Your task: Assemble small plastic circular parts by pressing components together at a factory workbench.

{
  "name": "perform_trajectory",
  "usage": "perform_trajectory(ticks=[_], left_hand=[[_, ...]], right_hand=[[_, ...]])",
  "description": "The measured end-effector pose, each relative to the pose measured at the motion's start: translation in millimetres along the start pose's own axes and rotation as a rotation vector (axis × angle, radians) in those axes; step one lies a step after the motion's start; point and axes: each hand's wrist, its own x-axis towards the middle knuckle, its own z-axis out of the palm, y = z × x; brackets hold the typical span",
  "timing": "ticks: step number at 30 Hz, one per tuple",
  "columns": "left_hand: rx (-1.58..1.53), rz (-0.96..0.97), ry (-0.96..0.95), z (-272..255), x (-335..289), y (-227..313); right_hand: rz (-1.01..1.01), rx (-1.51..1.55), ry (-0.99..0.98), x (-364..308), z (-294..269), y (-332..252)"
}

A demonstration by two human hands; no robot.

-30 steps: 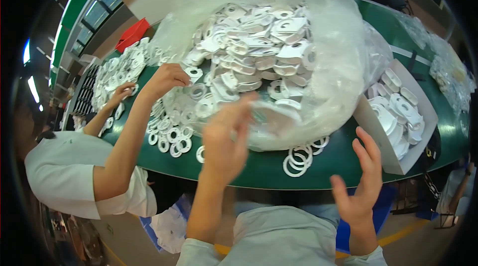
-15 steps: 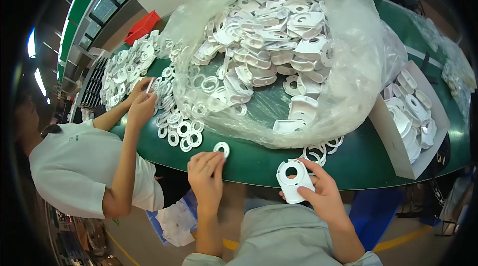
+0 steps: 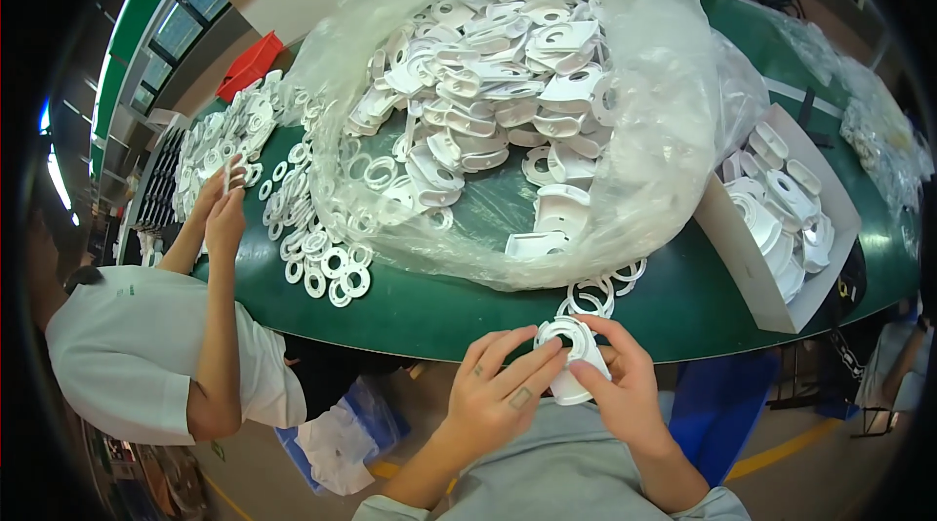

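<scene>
In front of my body, my right hand [image 3: 630,380] grips a white plastic housing [image 3: 569,386] with a rounded top and round hole. My left hand [image 3: 500,392] is closed against its left side, fingertips at a white ring [image 3: 566,328] that lies over the hole. Those fingers partly cover the ring and the opening, so whether it is seated cannot be told. Just beyond my hands, several thin white rings [image 3: 591,298] lie on the green table [image 3: 444,324]. A large clear plastic bag [image 3: 654,170] beyond them holds a heap of white housings [image 3: 488,82].
To the right stands an open box [image 3: 727,248] of white parts. Loose flat rings [image 3: 332,262] and more housings [image 3: 220,145] cover the table's left, near a red bin [image 3: 250,65]. A co-worker [image 3: 161,345] handles a white part there. A blue bin [image 3: 717,414] stands below the table edge.
My left hand has lifted the white ring off the table and brought it right, onto the housing in my right hand. The co-worker's hands have moved left. The whole view has shifted slightly.
</scene>
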Motion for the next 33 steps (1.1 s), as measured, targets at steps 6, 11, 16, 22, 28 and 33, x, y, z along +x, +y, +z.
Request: perform_trajectory(ticks=[6,11,16,22,28,33], left_hand=[[-0.172,-0.162,0.053,14.1,10.8,-13.2],[-0.124,-0.072,-0.131,25.7,30.0,-13.7],[-0.046,-0.123,-0.079,27.2,12.5,-20.1],[-0.222,-0.284,-0.009,29.7,25.7,-16.2],[-0.011,-0.255,0.048,38.3,30.3,-5.3],[0.031,-0.260,0.060,34.4,32.8,-8.5]], right_hand=[[0.005,0.055,0.192,-9.4,-22.9,-10.8],[-0.033,0.043,0.251,-11.7,-46.3,-16.6],[0.033,0.176,0.125,-6.2,-52.5,-5.4],[0.016,0.211,0.089,-5.0,-55.3,-5.7],[-0.010,0.203,0.113,-6.6,-54.5,-7.7],[0.006,0.203,0.154,-6.6,-51.2,-10.6]])
